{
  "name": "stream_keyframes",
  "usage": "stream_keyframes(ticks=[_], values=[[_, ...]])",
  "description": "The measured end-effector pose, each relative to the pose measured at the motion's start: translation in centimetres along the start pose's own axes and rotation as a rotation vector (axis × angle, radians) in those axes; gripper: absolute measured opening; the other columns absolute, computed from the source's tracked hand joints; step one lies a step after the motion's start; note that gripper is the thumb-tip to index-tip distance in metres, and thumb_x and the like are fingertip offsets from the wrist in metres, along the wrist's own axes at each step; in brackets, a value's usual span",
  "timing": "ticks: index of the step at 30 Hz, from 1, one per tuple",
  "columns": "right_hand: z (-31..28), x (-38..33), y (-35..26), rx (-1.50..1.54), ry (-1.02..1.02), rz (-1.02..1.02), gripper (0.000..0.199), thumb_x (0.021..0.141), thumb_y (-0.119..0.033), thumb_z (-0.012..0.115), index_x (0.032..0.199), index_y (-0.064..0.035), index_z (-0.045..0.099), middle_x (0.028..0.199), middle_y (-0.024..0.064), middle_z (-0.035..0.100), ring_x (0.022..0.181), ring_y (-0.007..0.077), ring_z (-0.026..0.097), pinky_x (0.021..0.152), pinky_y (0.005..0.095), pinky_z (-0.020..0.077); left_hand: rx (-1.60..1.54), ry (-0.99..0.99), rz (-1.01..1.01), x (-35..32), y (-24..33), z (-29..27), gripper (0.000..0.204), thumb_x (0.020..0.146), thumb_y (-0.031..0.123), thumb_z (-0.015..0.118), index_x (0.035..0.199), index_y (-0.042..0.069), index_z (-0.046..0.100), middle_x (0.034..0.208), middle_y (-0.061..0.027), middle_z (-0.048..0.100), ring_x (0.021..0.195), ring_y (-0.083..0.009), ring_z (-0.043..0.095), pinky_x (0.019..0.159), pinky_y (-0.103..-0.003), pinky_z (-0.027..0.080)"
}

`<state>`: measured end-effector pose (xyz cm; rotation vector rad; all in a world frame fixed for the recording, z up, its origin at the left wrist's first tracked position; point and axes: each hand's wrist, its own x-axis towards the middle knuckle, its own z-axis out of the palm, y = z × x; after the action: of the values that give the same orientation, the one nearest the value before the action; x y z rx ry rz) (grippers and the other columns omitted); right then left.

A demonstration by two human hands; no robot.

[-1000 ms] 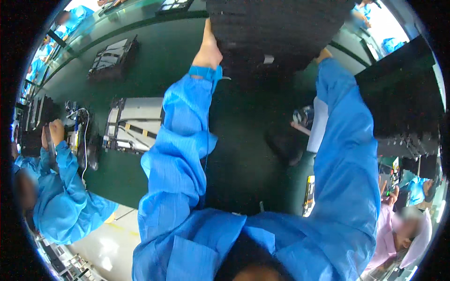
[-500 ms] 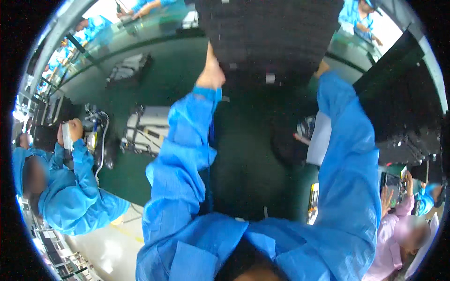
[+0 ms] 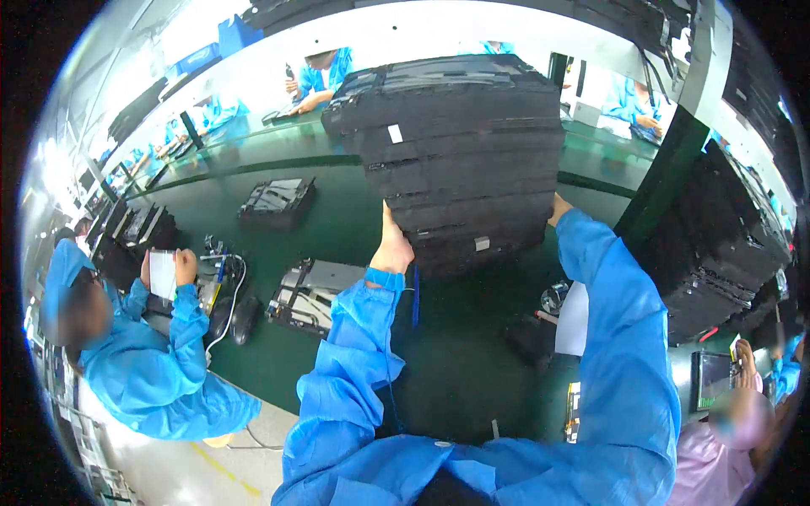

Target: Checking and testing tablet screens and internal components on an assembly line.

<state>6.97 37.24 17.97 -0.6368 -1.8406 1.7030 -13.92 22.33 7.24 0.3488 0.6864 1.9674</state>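
A tall stack of black foam trays (image 3: 464, 173) stands in front of me at arm's length, small white labels on its near side. My left hand (image 3: 393, 244) grips its lower left edge; the thumb points up along the side and the other fingers are hidden. On the opposite side, my right hand (image 3: 559, 208) holds the stack, mostly concealed by the sleeve and the trays. Whether the stack's underside touches the green table (image 3: 456, 354) cannot be made out. A blue cord hangs near my left wrist.
Flat grey devices (image 3: 316, 291) lie left of my left forearm, with another tray of devices (image 3: 278, 202) farther back. A second black tray stack (image 3: 709, 232) stands at right beside a dark post (image 3: 658, 181). White paper (image 3: 573, 325) lies by my right arm. Co-workers sit on both sides.
My view has tilted up, so the top of the stack and the shelf above now show. Both hands stay on the stack, which appears smaller and farther off.
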Motion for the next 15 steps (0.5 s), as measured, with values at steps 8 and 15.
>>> stream_keyframes(ticks=[8, 15], values=[[1.3, -0.7, 0.4, 0.119, -0.099, 0.086, 0.045, 0.09, -0.015, 0.05, 0.132, -0.0098, 0.036, 0.129, 0.0094, 0.046, 0.115, 0.026, 0.048, 0.093, 0.0452, 0.0426, 0.014, 0.031, 0.022, -3.2, 1.0, -0.5, 0.071, 0.084, 0.065, 0.04, 0.13, 0.012, 0.046, 0.134, -0.0089, 0.046, 0.122, -0.0296, 0.042, 0.101, -0.048, 0.033], [0.2, -0.8, 3.0, 0.257, -0.172, 0.211, 0.045, 0.09, -0.015, 0.05, 0.133, -0.0098, 0.036, 0.129, 0.0095, 0.045, 0.115, 0.026, 0.048, 0.094, 0.045, 0.0426, 0.0, 0.008, 0.023, -8.5, 2.0, 0.6, 0.068, 0.087, 0.063, 0.037, 0.131, 0.012, 0.045, 0.134, -0.0086, 0.045, 0.123, -0.0292, 0.042, 0.102, -0.048, 0.034]])
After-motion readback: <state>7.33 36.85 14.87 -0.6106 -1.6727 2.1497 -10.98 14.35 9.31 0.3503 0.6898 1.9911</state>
